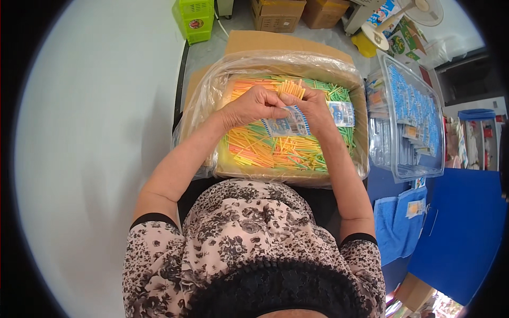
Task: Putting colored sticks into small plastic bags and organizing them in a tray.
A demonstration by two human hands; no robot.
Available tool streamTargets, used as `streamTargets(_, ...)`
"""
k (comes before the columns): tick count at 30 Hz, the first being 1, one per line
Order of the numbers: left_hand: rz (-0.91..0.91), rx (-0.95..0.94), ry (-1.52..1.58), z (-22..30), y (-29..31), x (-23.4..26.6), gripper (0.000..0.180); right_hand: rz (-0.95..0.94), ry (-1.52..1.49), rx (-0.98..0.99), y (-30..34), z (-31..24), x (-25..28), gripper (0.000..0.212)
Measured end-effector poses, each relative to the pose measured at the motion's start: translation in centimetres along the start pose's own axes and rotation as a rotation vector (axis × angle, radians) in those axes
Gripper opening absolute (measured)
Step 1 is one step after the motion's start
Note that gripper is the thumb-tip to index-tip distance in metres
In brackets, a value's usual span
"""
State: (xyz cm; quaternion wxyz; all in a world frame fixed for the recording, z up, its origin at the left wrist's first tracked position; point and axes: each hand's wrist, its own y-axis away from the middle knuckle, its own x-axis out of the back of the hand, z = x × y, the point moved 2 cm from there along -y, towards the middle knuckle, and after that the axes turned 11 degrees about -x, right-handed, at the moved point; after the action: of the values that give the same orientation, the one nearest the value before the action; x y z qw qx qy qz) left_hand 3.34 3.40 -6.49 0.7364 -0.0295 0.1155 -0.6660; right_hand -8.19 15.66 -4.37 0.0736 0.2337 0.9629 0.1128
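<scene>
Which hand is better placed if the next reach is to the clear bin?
Right, probably: the right hand is nearer the clear bin, which stands on that side; the left hand is farther.

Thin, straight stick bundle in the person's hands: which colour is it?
The stick bundle is yellow-orange, seen best in the head view.

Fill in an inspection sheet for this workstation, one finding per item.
Surface: blue surface at right, bearing a clear tub of stacked packets.
Things in use: cardboard box with a clear plastic liner, full of loose sticks in orange, yellow and green; second packet lying on them.
Clutter: blue towel with a small packet on it.
Hands: left hand pinches a blue-and-white packet; right hand grips a bundle of sticks.
Cables: white cord or tube beside the green crate.
Surroundings: cardboard cartons, white fan, pale wall.
</scene>
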Motion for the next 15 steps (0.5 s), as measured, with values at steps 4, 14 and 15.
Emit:
streamTargets(4, 0.075, -0.033, 0.006, -0.4, -0.5, -0.3, 0.011, 0.025, -0.121, 0.001, -0.2, 0.2, -0.5, 0.018)
streamTargets(14, 0.09, -0.159, -0.07, -0.3, -0.5, -0.2, 0.017, 0.019, 0.117, 0.148, -0.3, -2.2, -0.3, 0.019)
streamTargets(15, 0.075, -0.168, -0.091, 0.0, -0.5, -0.3, 0.017, 0.065, 0.163, 0.191, -0.2, -2.4, -0.3, 0.018)
